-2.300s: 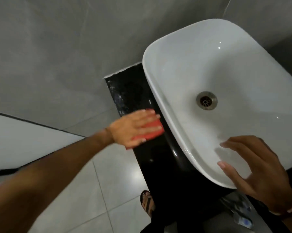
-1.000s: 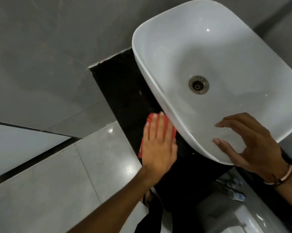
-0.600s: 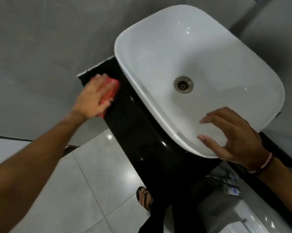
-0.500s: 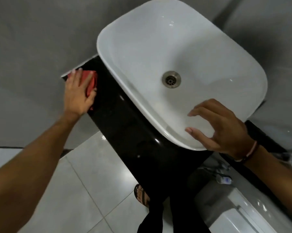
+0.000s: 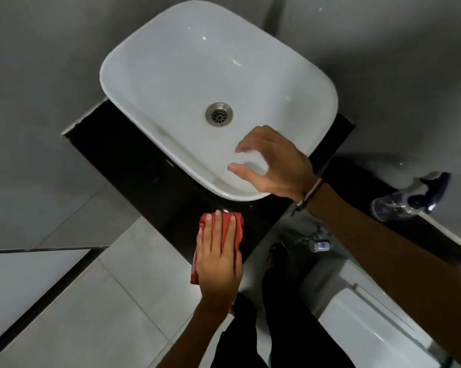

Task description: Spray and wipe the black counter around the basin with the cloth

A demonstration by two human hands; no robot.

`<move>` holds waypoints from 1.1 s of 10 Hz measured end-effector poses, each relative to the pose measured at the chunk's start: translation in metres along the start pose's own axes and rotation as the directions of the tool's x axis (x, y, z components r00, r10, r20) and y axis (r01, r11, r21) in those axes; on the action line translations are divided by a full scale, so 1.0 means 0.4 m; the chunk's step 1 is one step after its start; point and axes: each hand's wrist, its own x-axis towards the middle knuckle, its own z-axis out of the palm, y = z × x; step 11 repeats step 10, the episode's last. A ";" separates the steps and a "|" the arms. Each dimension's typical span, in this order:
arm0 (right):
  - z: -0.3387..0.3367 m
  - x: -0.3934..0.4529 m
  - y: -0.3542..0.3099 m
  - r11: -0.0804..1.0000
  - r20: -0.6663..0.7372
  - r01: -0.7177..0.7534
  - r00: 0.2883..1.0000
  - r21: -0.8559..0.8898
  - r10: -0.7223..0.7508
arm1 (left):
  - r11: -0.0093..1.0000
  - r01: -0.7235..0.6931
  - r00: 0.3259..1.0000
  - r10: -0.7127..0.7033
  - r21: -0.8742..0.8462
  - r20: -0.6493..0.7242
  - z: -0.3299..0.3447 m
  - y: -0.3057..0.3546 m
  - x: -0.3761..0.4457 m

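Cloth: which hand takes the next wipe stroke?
Left. The left hand presses the red cloth flat on the black counter; the right hand hangs over the basin, holding nothing.

Your left hand (image 5: pixel 218 258) lies palm down, fingers straight and together. Your right hand (image 5: pixel 274 166) reaches forward, fingers loosely curled, thumb spread, gripping nothing.

Grey tiled walls (image 5: pixel 32 102) rise above glossy pale floor tiles (image 5: pixel 99 322)
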 end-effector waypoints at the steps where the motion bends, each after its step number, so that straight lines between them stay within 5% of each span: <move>1: -0.023 -0.010 -0.016 0.971 -0.048 -0.113 0.991 0.212 0.126 | 0.949 -0.076 0.995 0.094 -0.306 0.046 0.000 0.086 -0.010; 2: -0.077 -0.101 -0.009 0.901 -0.293 -0.224 0.892 0.373 0.343 | 0.472 0.326 0.942 -0.088 -0.819 0.324 -0.026 0.224 0.033; 3: -0.114 -0.271 0.016 0.733 -0.437 -0.466 0.596 0.496 0.674 | -0.183 0.632 0.728 -0.195 -0.754 0.657 -0.011 0.326 0.110; 4: -0.146 -0.417 0.072 0.120 -0.003 -0.638 0.182 0.761 0.983 | -0.416 0.730 0.596 0.002 -0.542 0.803 0.016 0.418 0.209; 5: -0.159 -0.477 0.136 -0.496 0.564 -0.394 0.070 0.773 0.823 | -0.144 0.801 0.574 -0.094 -0.581 0.814 0.092 0.490 0.312; 7: -0.134 -0.447 0.296 -0.406 0.446 -0.374 0.022 0.834 0.895 | 0.533 0.691 0.670 -0.220 -0.488 0.709 0.232 0.518 0.442; 9: -0.138 -0.427 0.388 -0.293 0.445 -0.685 0.052 0.668 0.894 | 0.728 0.568 0.644 -0.102 -0.384 0.759 0.270 0.492 0.449; 10: -0.144 -0.431 0.379 -0.173 0.370 -0.822 0.048 0.542 0.928 | 0.852 0.413 0.704 -0.075 -0.321 0.706 0.226 0.507 0.438; 11: -0.144 -0.431 0.379 -0.173 0.370 -0.822 0.048 0.542 0.928 | 0.852 0.413 0.704 -0.075 -0.321 0.706 0.226 0.507 0.438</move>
